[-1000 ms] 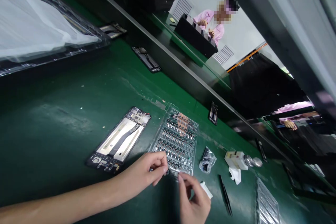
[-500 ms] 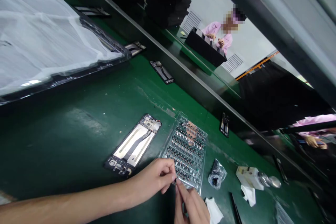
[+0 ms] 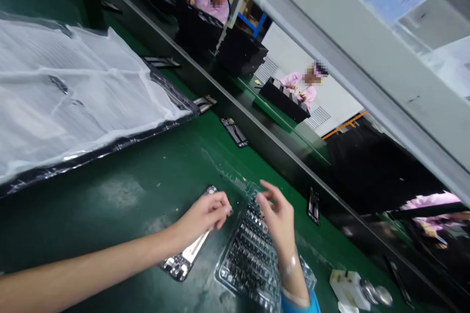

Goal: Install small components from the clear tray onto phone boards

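My left hand point(image 3: 213, 210) hovers over an opened phone point(image 3: 178, 265) that lies on the green bench, hiding much of its upper half. Thumb and index finger are pinched together; something tiny may sit at the tips, too small to name. Beside the phone lies a clear plastic tray point(image 3: 240, 261) filled with rows of small dark electronic parts. Above the tray's far right side is my right hand point(image 3: 279, 217), its index finger and thumb spread apart and nothing visible between them. A clear band circles the right wrist, with a blue sleeve below it.
A white dispenser bottle point(image 3: 347, 286) with a metal top stands at right. A plastic bag point(image 3: 307, 274) is partly behind my right wrist. More phones point(image 3: 235, 132) lie along the bench's far edge. White sheeting point(image 3: 84, 102) covers a dark tray at left. Co-workers in pink sit beyond.
My hands have separated: the left moved up and left over the phone, the right up over the tray's far end, its fingers now spread. The view has shifted, showing another co-worker.
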Demonstrator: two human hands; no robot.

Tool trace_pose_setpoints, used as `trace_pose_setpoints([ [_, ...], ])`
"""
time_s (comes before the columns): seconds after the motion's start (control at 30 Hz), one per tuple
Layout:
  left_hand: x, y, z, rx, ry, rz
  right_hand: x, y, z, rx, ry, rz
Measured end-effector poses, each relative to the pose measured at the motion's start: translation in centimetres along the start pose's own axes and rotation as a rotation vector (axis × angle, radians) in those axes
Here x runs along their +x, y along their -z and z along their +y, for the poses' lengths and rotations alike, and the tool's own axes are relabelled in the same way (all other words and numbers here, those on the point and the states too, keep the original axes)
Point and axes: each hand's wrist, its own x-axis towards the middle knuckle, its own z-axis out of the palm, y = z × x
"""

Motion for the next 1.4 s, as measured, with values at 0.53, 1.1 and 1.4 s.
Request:
trace_pose_setpoints([
  [0.53, 5.3, 5.3, -2.2, -0.021, -0.203, 0.372, 20.6, -12.8, 4.1, -0.247, -0.142, 0.096],
  [1.1, 1.0, 2.7, 1.2, -0.266, -0.161, 0.097, -4.0, -3.5, -0.7, 0.08, 0.124, 0.188],
  [1.4, -3.8, -3.6, -1.2, 0.26, 0.072, -0.505, -13.6, -3.0, 3.4, 0.837, -0.519, 0.467],
])
